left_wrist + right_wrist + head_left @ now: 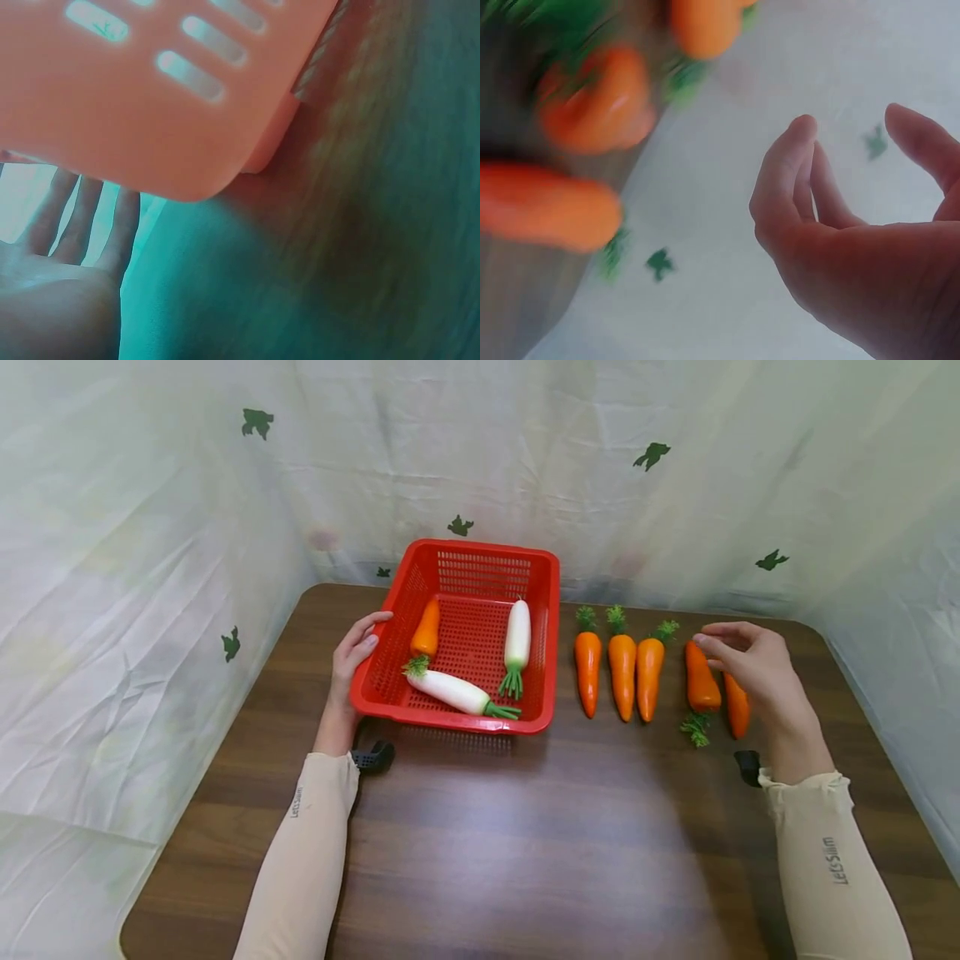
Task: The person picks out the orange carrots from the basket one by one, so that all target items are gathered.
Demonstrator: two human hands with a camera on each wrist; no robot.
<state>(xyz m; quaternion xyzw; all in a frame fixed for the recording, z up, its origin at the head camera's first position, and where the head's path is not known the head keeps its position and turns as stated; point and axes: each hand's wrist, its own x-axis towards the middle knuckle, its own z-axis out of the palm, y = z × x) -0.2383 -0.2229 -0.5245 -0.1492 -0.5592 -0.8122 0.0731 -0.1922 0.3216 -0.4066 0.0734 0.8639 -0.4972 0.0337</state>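
A red plastic basket point(455, 720) with slotted sides stands toward the back of the table. My left hand point(354, 652) holds its left rim, fingertips over the edge; in the left wrist view the outer wall point(150, 135) hides those fingertips. Inside lie an orange carrot point(426, 628) and two white radishes, one upright in view point(517, 635) and one crosswise point(450, 691) along the front. My right hand point(757, 664) hovers by a carrot point(701, 677) whose greens point toward me. Its fingers are loosely bent, thumb apart, with nothing between them. Another carrot point(737, 706) is partly hidden by this hand.
Three carrots lie in a row right of the basket: a left one point(588, 668), a middle one point(622, 672) and a right one point(648, 677), greens toward the back. A pale curtain point(525, 460) with green bird shapes hangs around the brown wooden table point(540, 852).
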